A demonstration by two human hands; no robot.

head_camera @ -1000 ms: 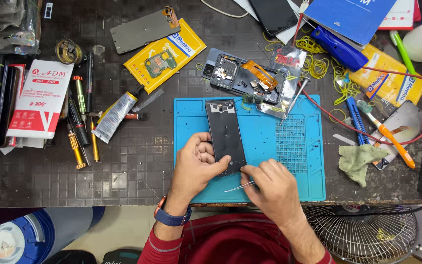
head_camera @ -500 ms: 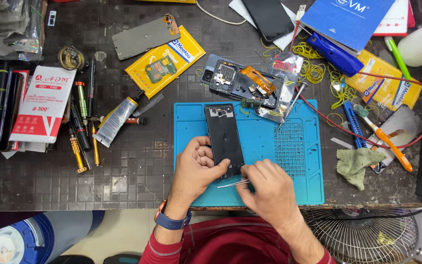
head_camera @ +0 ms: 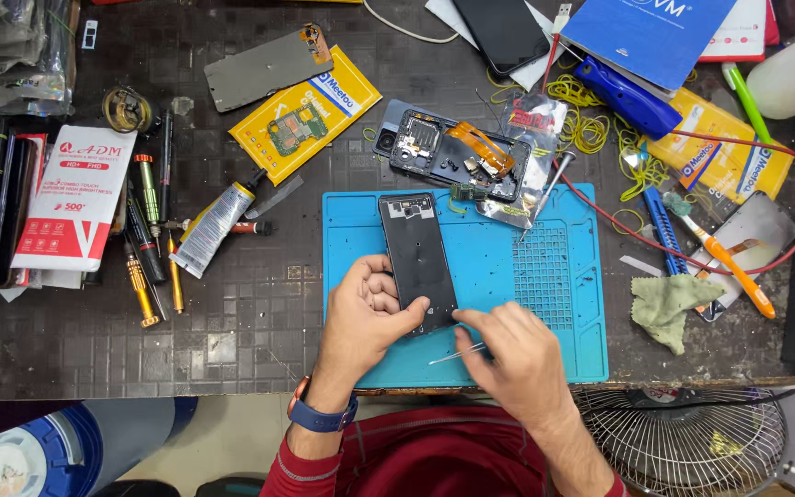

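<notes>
hands at work over a phone repair bench, seen from above. left hand (head_camera: 365,317) grips the near end of a dark phone frame (head_camera: 418,260), thumb on its right edge and fingers curled along its left, pinning it flat on a blue mat (head_camera: 545,350) at the near edge of the table (head_camera: 250,322). right hand (head_camera: 517,354) pinches slim tweezers (head_camera: 457,353), tips pointing left towards the frame's near right corner; whether the tips touch it cannot be told. the frame lies lengthwise, running from the mat's far left area down towards the person, and looks stripped: no screen or board shows in it. a second phone body (head_camera: 453,152), opened with an orange flex cable showing, lies across the mat's far edge, half on the table. as a judgement, teardown looks well along, with parts already spread around, and fine work on the frame's near end is in hand; refitting is not yet visible. at the left edge of the table sit a white and red box (head_camera: 71,207), a row of screwdrivers (head_camera: 149,239) and a glue tube (head_camera: 213,225). a yellow packet (head_camera: 305,124) with a green board on it and a grey back plate (head_camera: 264,66) lie towards the far edge. a green cloth (head_camera: 674,308) and an orange tool (head_camera: 724,262) rest near the right edge, with yellow rubber bands (head_camera: 586,120) beyond.
</notes>
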